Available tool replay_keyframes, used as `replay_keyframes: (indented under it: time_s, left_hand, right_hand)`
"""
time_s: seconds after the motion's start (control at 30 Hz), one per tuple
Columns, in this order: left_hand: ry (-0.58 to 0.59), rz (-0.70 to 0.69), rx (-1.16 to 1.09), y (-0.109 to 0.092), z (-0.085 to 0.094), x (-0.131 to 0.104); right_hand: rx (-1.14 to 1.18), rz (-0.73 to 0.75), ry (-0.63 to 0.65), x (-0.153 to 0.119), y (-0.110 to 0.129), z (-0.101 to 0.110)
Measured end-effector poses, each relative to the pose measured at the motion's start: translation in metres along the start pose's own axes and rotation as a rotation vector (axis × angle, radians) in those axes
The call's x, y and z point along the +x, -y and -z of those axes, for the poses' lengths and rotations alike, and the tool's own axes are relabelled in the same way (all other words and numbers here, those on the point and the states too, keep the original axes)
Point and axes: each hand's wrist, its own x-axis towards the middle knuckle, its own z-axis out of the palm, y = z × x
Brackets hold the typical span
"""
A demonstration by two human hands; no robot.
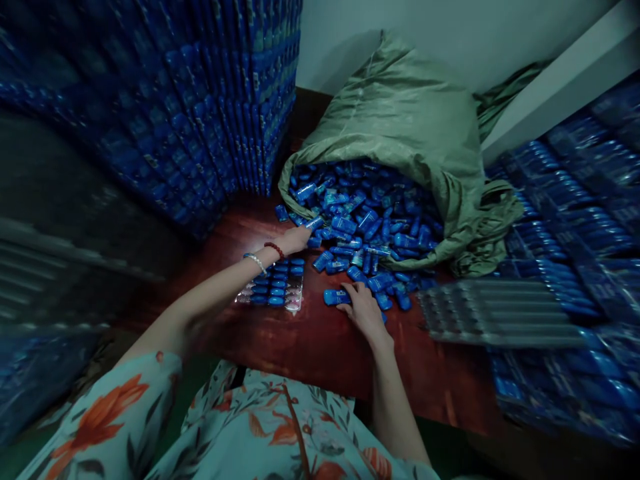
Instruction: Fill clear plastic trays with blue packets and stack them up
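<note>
My left hand (296, 240) reaches to the edge of the pile, its fingers closed on a small blue packet (315, 223). Nearer to me, my right hand (361, 303) grips another blue packet (336, 297) between thumb and fingers, just above the red-brown table (320, 353). Below my left wrist lies a clear plastic tray (294, 307) with rows of blue packets in it; my forearm covers part of it. The loose pile of blue packets (367, 223) spills out of the mouth of a green woven sack (400, 113) lying on its side.
Tall stacks of filled blue trays (240, 100) rise at the left. More filled trays (575, 233) are piled at the right. A stack of clear ribbed trays (500, 313) juts over the table's right side. Behind the sack stands a pale wall (340, 47).
</note>
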Motion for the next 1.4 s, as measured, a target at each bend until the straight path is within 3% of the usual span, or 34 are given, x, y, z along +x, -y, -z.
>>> replay_keyframes:
  time_s: [0.1,0.2,0.27,0.37,0.47,0.57,0.7,0.87,1.0,1.2,1.3,1.4]
  left_hand:
    - [-0.136,-0.022,0.007,0.014,0.023,-0.041]
    - [-0.316,-0.082,-0.058,0.036,0.041,-0.104]
    - [-0.451,-0.063,-0.121,0.054,0.044,-0.150]
    - [-0.547,0.076,-0.164,0.077,0.032,-0.206]
    - [-0.621,0.198,-0.229,0.089,0.006,-0.231]
    - [-0.671,0.210,-0.317,0.088,-0.021,-0.227]
    - [-0.707,0.067,-0.280,0.086,-0.048,-0.204]
    - [-0.619,-0.064,-0.043,0.097,-0.067,-0.193]
    - [-0.494,-0.137,0.088,0.101,-0.060,-0.194]
    - [-0.250,-0.266,0.174,0.090,-0.034,-0.181]
    - [-0.279,-0.240,0.204,0.086,-0.033,-0.174]
    - [-0.363,-0.155,0.265,0.085,-0.035,-0.175]
  right_hand:
    - [-0.039,0.028,-0.014,0.001,0.000,0.003]
    - [-0.095,0.096,-0.035,0.002,0.010,0.004]
    - [-0.074,0.168,0.018,0.005,0.017,0.005]
    - [0.027,0.221,0.121,0.015,0.024,0.012]
    - [0.203,0.225,0.084,0.027,0.026,0.021]
    - [0.491,0.238,-0.038,0.037,0.034,0.022]
    - [0.771,0.205,-0.109,0.038,0.058,-0.001]
    - [0.589,0.311,-0.261,0.026,0.073,-0.029]
    - [0.227,0.435,-0.159,0.028,0.075,-0.009]
    - [-0.191,0.553,0.162,0.046,0.103,0.041]
    - [-0.257,0.514,0.229,0.049,0.116,0.048]
    - [-0.269,0.430,0.215,0.044,0.120,0.042]
